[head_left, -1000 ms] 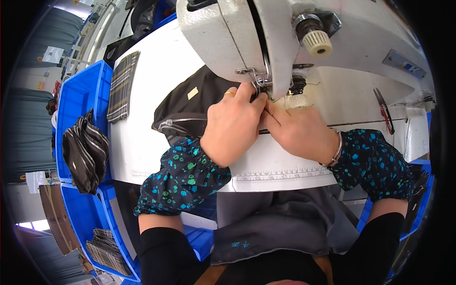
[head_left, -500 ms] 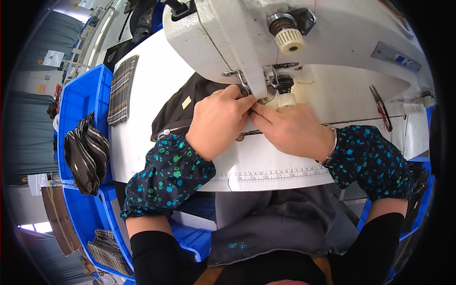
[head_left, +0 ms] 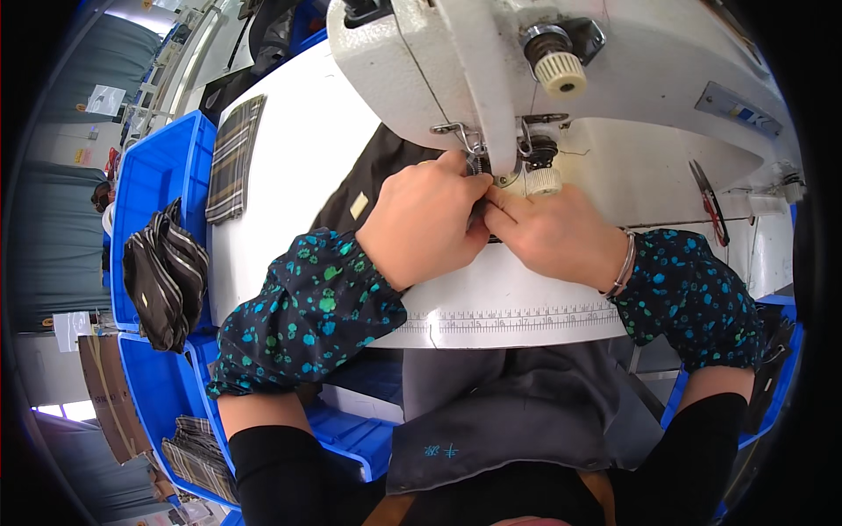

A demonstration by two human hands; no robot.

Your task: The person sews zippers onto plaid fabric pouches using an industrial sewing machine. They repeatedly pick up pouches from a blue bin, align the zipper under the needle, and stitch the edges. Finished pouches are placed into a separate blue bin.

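Note:
A dark brown fabric piece (head_left: 379,167) with a small pale yellow tag (head_left: 359,206) lies on the white sewing table, partly under my left hand. My left hand (head_left: 423,219) pinches the fabric's edge close to the presser foot of the sewing machine (head_left: 631,61). Beside it, my right hand (head_left: 561,230) has thumb and fingers closed on the same edge, and the fingertips of both hands nearly meet. The needle and the spot under the foot are hidden by my fingers and a machine lever.
Folded plaid cloth (head_left: 236,158) lies at the table's left. Blue bins (head_left: 189,145) stand beyond it, with dark striped pieces (head_left: 167,276) draped over one rim and plaid pieces (head_left: 200,458) in another. Thread snips (head_left: 709,200) rest at the right. A ruler strip (head_left: 517,321) runs along the front edge.
The view has shifted slightly, with the machine farther right in it. A metal zipper seen earlier beside my left wrist is now out of sight. Both hands keep hold of the fabric.

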